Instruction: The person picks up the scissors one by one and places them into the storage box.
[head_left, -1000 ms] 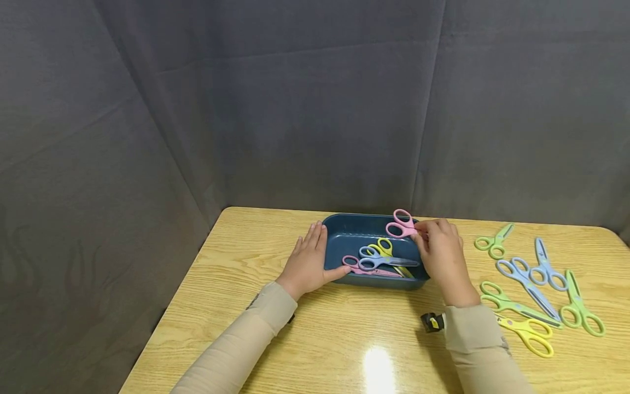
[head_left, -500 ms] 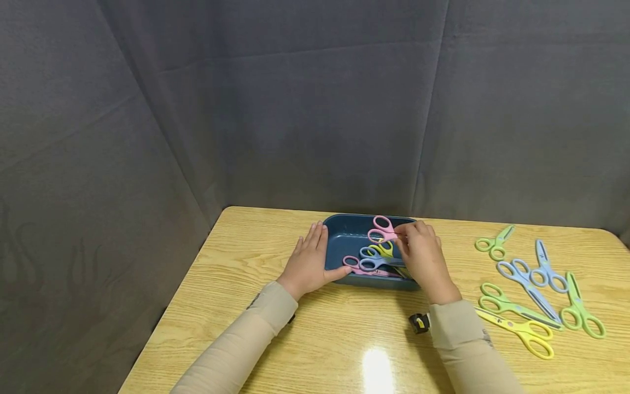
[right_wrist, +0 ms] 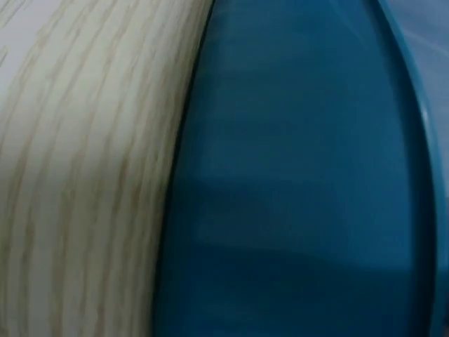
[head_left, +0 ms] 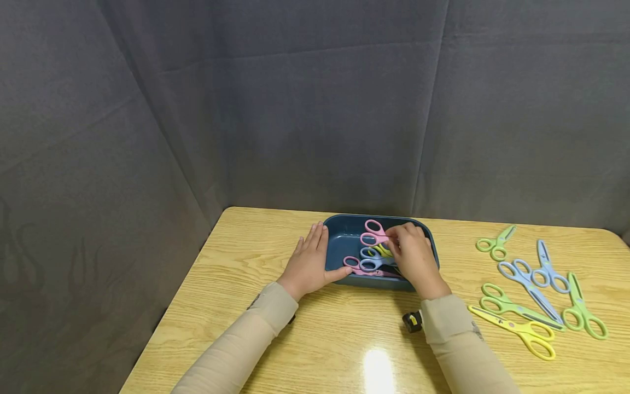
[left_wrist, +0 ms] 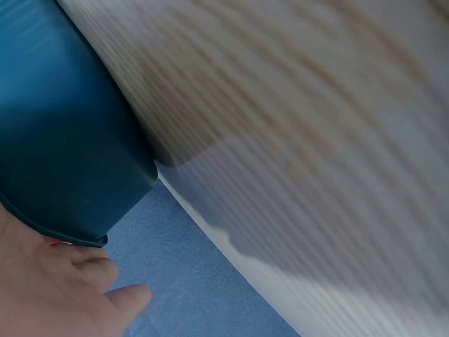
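A dark blue rectangular bin (head_left: 339, 247) stands near the table's back edge. My left hand (head_left: 309, 261) rests on its left end with straight fingers, the thumb along the front rim. Over the bin, my right hand (head_left: 415, 256) pinches pink scissors (head_left: 375, 237) by the blade end, handles pointing left; their blades are hidden by the fingers. Beneath lie blue scissors (head_left: 371, 262), yellow scissors (head_left: 381, 249) and another pink pair (head_left: 351, 261). In the left wrist view the left fingers (left_wrist: 95, 270) sit at the bin's rim. The right wrist view shows only the bin's outer wall (right_wrist: 295, 175) and table.
On the wooden table (head_left: 305, 350) to the right lie green scissors (head_left: 497, 243), blue scissors (head_left: 550, 268), a longer blue pair (head_left: 531, 290), more green scissors (head_left: 581, 309) and yellow scissors (head_left: 517, 328). A grey curtain (head_left: 315, 109) hangs behind the table.
My right hand has moved left and slightly lower with the pink scissors, from the bin's right end toward its middle. The left hand has stayed in place.
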Motion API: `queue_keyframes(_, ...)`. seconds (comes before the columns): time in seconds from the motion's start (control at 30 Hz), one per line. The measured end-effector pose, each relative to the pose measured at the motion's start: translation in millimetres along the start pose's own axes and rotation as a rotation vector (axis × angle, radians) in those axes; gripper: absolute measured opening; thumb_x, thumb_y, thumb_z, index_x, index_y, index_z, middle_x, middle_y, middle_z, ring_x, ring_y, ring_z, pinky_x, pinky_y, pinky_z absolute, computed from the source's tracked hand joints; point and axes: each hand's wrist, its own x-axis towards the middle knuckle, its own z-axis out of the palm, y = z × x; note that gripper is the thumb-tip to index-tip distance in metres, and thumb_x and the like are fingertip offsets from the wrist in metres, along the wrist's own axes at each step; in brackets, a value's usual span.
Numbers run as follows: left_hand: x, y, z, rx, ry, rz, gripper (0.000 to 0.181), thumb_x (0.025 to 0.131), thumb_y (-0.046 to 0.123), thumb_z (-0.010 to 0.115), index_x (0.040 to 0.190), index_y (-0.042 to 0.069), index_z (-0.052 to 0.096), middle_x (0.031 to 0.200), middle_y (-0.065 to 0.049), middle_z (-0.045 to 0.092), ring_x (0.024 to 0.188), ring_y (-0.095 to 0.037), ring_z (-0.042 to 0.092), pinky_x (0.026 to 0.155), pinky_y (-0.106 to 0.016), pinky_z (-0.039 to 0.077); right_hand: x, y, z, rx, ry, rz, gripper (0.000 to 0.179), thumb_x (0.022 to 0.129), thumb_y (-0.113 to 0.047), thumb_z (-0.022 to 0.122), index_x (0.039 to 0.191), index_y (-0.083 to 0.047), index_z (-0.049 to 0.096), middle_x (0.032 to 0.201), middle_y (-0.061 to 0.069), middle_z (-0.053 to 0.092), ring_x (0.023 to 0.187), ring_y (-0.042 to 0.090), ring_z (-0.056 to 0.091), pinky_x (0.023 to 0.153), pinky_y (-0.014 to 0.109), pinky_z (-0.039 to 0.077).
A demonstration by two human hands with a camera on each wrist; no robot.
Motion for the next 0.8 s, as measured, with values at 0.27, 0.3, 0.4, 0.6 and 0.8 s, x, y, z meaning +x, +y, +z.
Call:
queue_keyframes(0.27,0.7,0.2,-0.4,0.008,-0.010,0.004,0.114,0.089,0.077,0.052,0.162,0.002,0.009,0.170,-0.013,0.004,0.156,-0.027,0.000,0.124,-0.049,0.010,1.7,5.9,5.3,-0.002,-0.036,0.045,0.016,0.097,-0.008,0.067,0.108,0.004,0.069,0.105,0.020,0.061,0.098,0.037,0.052,0.085,0.055,0.043)
queue_keyframes(0.3,0.8,0.2,-0.7,0.007,-0.009,0.004,0.113,0.089,0.077,0.052,0.162,0.002,0.008,0.170,-0.013,0.004,0.156,-0.027,0.000,0.124,-0.049,0.010,2.0,6.6,5.6,-0.003,-0.040,0.050,0.016,0.097,-0.008,0.067,0.108,0.004,0.069,0.105,0.020,0.061,0.098,0.037,0.052,0.085,0.055,0.043)
queue_keyframes(0.4,1.1,0.0,-0.9,0.011,-0.005,0.006,0.113,0.089,0.076,0.053,0.162,0.001,0.009,0.170,-0.013,0.004,0.156,-0.027,0.000,0.124,-0.049,0.011,3.3,8.0,5.9,-0.003,-0.051,0.064,0.017,0.097,-0.008,0.067,0.107,0.005,0.069,0.103,0.021,0.062,0.097,0.038,0.053,0.085,0.055,0.044)
queue_keyframes(0.6,0.5,0.2,0.2,0.003,-0.001,0.009,0.113,0.089,0.076,0.053,0.162,0.001,0.009,0.170,-0.013,0.005,0.156,-0.027,0.001,0.124,-0.049,0.010,4.5,10.7,6.7,-0.008,-0.076,0.104,0.017,0.097,-0.007,0.067,0.106,0.006,0.070,0.102,0.022,0.062,0.098,0.040,0.055,0.085,0.057,0.046)
queue_keyframes(0.8,0.3,-0.8,-0.7,-0.005,-0.005,0.004,0.114,0.089,0.076,0.053,0.162,0.001,0.009,0.170,-0.014,0.004,0.156,-0.027,0.000,0.124,-0.049,0.010,4.4,9.9,7.7,-0.032,-0.101,0.137,0.016,0.096,-0.007,0.067,0.106,0.006,0.070,0.100,0.022,0.062,0.097,0.041,0.055,0.082,0.057,0.047)
